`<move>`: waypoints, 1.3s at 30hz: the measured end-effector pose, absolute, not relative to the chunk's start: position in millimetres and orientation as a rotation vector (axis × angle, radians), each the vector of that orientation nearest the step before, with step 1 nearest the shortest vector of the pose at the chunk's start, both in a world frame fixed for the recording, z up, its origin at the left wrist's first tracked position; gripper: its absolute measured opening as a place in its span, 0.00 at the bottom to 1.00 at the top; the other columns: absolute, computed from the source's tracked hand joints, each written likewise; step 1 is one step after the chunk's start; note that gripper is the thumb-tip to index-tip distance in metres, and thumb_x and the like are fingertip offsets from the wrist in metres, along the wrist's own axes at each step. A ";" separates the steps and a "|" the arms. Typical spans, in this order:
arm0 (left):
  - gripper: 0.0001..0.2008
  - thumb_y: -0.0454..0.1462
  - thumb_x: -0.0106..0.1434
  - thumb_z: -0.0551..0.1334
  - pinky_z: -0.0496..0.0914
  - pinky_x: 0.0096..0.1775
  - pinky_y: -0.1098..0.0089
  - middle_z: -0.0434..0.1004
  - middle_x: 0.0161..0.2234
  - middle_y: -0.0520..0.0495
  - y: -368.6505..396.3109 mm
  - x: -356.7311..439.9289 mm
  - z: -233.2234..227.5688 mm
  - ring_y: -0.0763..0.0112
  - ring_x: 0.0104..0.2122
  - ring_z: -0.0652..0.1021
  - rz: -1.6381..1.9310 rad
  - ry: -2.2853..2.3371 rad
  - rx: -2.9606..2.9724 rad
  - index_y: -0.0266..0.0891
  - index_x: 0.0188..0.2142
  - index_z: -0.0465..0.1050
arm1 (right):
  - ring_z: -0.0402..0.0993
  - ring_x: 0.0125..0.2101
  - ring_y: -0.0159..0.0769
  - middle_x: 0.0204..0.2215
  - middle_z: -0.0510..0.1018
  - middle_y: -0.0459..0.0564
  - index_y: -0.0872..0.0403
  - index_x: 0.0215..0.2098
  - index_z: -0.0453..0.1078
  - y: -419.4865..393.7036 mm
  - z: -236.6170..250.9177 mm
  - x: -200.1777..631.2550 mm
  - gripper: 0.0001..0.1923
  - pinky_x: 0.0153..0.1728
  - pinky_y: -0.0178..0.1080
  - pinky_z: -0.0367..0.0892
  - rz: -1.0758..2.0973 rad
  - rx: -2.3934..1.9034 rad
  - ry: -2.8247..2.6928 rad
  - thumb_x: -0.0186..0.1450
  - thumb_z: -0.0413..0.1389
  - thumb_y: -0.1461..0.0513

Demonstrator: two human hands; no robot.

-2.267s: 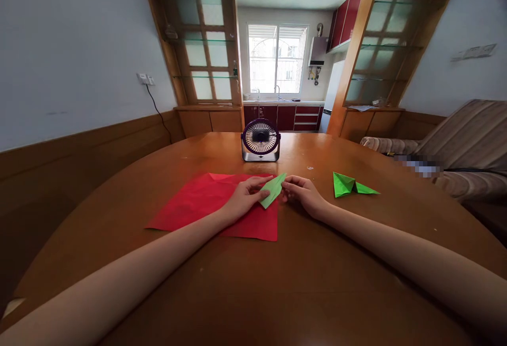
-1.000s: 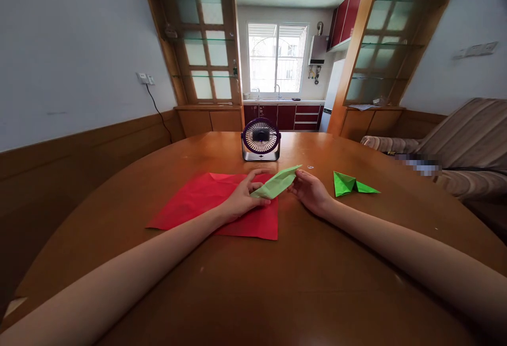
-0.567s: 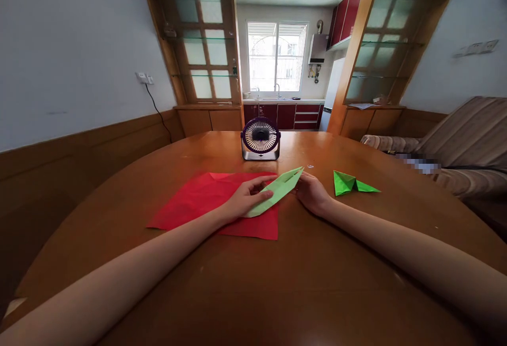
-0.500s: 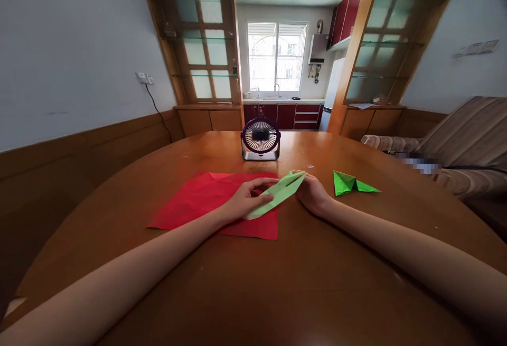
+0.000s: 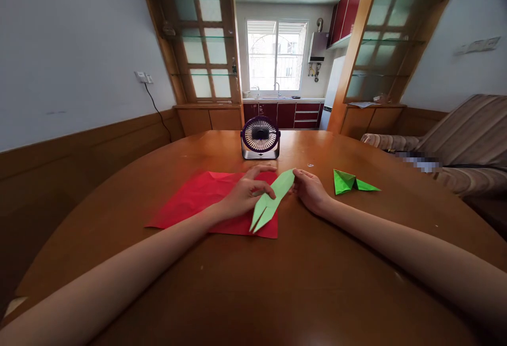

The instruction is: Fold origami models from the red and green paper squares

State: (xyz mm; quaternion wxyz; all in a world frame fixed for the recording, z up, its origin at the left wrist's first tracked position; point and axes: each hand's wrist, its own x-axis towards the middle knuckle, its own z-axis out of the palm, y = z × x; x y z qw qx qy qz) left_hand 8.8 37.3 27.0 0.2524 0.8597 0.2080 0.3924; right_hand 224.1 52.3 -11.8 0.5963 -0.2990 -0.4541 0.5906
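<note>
A folded sheet of pale green paper [image 5: 278,194] is held slanted between my hands, its split end with two points toward me and its far end up to the right. My right hand [image 5: 311,192] pinches that far end between thumb and fingers. Against the paper's left side, my left hand [image 5: 246,196] has its thumb on the top face, with the index finger stretched out above. Below my left hand and part of the green paper lies a red sheet of paper [image 5: 190,203], slightly creased. To the right rests a bright green folded paper piece [image 5: 352,182].
A small purple fan [image 5: 260,136] on a stand is beyond the papers on the round wooden table [image 5: 245,293]. A striped sofa [image 5: 463,140] stands at the right, past the table's edge. A black cord [image 5: 156,104] hangs from the left wall socket.
The green paper has been turned so its split end now points toward me instead of away. My right hand has shifted slightly left onto its far end; my left fingers have spread more.
</note>
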 end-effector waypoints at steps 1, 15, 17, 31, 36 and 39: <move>0.03 0.35 0.57 0.67 0.55 0.60 0.52 0.68 0.55 0.46 36.2 9.3 30.0 0.55 0.61 0.62 1.076 0.531 2.308 0.44 0.28 0.79 | 0.67 0.19 0.30 0.20 0.73 0.44 0.54 0.27 0.69 52.5 -12.5 223.6 0.15 0.23 0.35 0.63 1.365 -0.708 -1.070 0.54 0.65 0.52; 0.36 0.41 0.48 0.74 0.72 0.39 0.63 0.80 0.33 0.47 46.6 22.1 13.9 0.64 0.32 0.80 1.102 0.646 1.391 0.38 0.51 0.57 | 0.69 0.27 0.28 0.28 0.75 0.46 0.55 0.33 0.73 38.4 -6.4 214.1 0.16 0.30 0.34 0.65 1.321 -0.721 -1.479 0.59 0.61 0.51; 0.37 0.40 0.50 0.73 0.72 0.39 0.63 0.80 0.35 0.45 41.5 23.9 11.0 0.63 0.33 0.80 1.021 0.620 1.391 0.39 0.55 0.55 | 0.67 0.24 0.27 0.24 0.73 0.43 0.55 0.32 0.73 35.3 -5.8 213.3 0.14 0.28 0.33 0.63 1.340 -0.706 -1.521 0.59 0.62 0.52; 0.22 0.39 0.54 0.69 0.70 0.43 0.65 0.78 0.39 0.43 41.1 20.4 14.9 0.65 0.37 0.78 0.950 0.559 1.269 0.37 0.48 0.73 | 0.66 0.17 0.27 0.18 0.72 0.41 0.55 0.30 0.67 38.8 -6.4 214.4 0.15 0.21 0.33 0.61 1.480 -0.640 -1.463 0.58 0.63 0.53; 0.17 0.38 0.52 0.71 0.70 0.42 0.65 0.79 0.36 0.44 36.2 25.2 13.2 0.67 0.35 0.78 0.972 0.614 1.268 0.35 0.42 0.76 | 0.66 0.17 0.28 0.19 0.72 0.37 0.51 0.37 0.62 40.5 -7.7 213.9 0.20 0.19 0.32 0.60 1.321 -0.698 -1.438 0.54 0.66 0.54; 0.14 0.39 0.53 0.70 0.70 0.41 0.66 0.79 0.36 0.44 35.4 27.2 11.7 0.67 0.34 0.78 1.017 0.664 1.329 0.35 0.38 0.76 | 0.66 0.17 0.26 0.19 0.71 0.38 0.52 0.31 0.64 39.7 -8.1 213.8 0.18 0.20 0.31 0.60 1.322 -0.710 -1.445 0.56 0.65 0.52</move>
